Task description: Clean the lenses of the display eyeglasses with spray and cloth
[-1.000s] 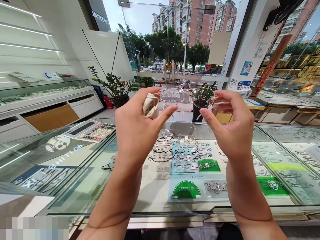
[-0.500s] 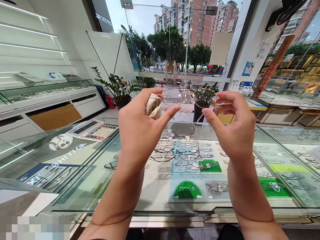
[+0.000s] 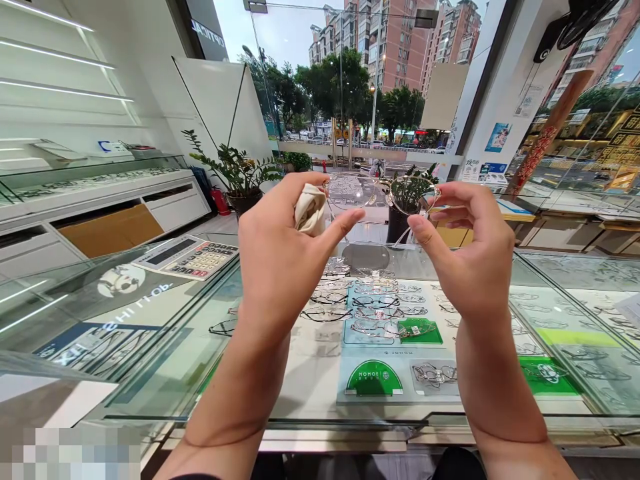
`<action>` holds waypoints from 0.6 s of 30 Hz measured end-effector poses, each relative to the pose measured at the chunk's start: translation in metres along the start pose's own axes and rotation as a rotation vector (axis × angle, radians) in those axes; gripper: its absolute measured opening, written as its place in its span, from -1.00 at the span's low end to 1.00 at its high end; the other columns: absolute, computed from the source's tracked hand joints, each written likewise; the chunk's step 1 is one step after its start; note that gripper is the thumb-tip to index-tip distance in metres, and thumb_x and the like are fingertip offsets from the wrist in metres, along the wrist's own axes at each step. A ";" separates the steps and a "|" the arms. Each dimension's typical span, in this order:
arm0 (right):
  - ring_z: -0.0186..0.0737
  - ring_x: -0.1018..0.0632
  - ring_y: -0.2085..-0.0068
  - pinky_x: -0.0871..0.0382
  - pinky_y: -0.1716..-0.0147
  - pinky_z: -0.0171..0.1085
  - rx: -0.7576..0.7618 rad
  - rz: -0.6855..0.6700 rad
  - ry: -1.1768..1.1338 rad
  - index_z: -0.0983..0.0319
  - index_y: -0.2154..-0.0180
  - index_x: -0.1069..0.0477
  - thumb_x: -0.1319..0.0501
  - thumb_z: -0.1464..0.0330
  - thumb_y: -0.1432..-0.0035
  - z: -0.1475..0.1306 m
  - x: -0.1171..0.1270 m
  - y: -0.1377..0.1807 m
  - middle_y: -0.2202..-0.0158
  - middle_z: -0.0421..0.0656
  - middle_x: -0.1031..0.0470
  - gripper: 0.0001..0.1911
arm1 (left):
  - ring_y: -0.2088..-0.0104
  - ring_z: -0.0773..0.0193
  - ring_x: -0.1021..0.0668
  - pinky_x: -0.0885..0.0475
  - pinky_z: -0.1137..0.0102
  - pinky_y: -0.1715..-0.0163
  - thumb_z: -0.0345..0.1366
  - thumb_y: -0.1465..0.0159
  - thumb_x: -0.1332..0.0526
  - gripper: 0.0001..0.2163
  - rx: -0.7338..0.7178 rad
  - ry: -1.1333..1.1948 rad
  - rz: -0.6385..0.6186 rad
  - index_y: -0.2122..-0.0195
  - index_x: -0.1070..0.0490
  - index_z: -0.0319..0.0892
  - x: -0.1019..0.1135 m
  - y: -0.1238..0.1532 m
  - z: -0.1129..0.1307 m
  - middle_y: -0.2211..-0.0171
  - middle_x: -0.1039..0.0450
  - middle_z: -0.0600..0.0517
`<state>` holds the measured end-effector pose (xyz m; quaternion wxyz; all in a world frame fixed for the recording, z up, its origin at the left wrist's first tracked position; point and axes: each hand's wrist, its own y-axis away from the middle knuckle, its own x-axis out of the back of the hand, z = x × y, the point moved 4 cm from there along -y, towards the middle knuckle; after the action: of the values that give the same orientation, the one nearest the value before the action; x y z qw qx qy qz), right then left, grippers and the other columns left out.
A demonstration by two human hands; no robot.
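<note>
The glass counter [image 3: 150, 313], with its rows of frames below and the calculator [image 3: 187, 257] on its left part, sits a touch lower in view than a second ago, as though the head has tipped up; both hands have risen only slightly. The left hand [image 3: 280, 257] still pinches one side of the glasses [image 3: 380, 193] with a cloth [image 3: 310, 208] bunched in its curled fingers; the right hand [image 3: 470, 257] keeps thumb and forefinger closed on the other side; the glasses stay level above the counter, so the grip looks settled.
</note>
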<state>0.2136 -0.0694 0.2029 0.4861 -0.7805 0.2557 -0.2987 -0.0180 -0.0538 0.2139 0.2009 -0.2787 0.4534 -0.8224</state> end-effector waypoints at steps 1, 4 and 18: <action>-0.03 -0.66 0.12 -0.62 0.07 0.03 -0.002 -0.002 -0.001 0.07 -0.09 -0.45 -0.37 0.00 -0.25 0.000 0.000 0.000 0.05 -0.08 -0.63 -0.53 | 0.01 -0.06 -0.68 -0.66 0.01 0.08 0.23 -0.24 -0.36 -0.53 0.002 0.004 -0.001 -0.03 -0.54 0.07 0.000 0.000 0.000 0.05 -0.66 0.04; -0.04 -0.66 0.11 -0.61 0.06 0.03 0.004 -0.005 -0.008 0.06 -0.09 -0.44 -0.37 0.02 -0.26 0.001 0.000 0.001 0.06 -0.09 -0.62 -0.54 | 0.03 -0.03 -0.68 -0.66 0.02 0.06 0.19 -0.24 -0.40 -0.57 0.005 0.005 -0.002 -0.02 -0.54 0.10 0.000 0.000 0.001 0.04 -0.65 0.04; -0.04 -0.67 0.13 -0.62 0.10 0.01 0.033 -0.001 0.017 0.07 -0.09 -0.44 -0.36 0.03 -0.27 -0.001 0.000 0.000 0.06 -0.08 -0.64 -0.55 | -0.02 -0.05 -0.67 -0.68 0.02 0.12 0.20 -0.25 -0.38 -0.57 0.005 -0.004 0.001 -0.02 -0.54 0.09 0.001 -0.001 0.001 0.03 -0.65 0.02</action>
<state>0.2133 -0.0701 0.2032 0.4965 -0.7699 0.2546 -0.3097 -0.0176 -0.0547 0.2151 0.2030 -0.2794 0.4509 -0.8230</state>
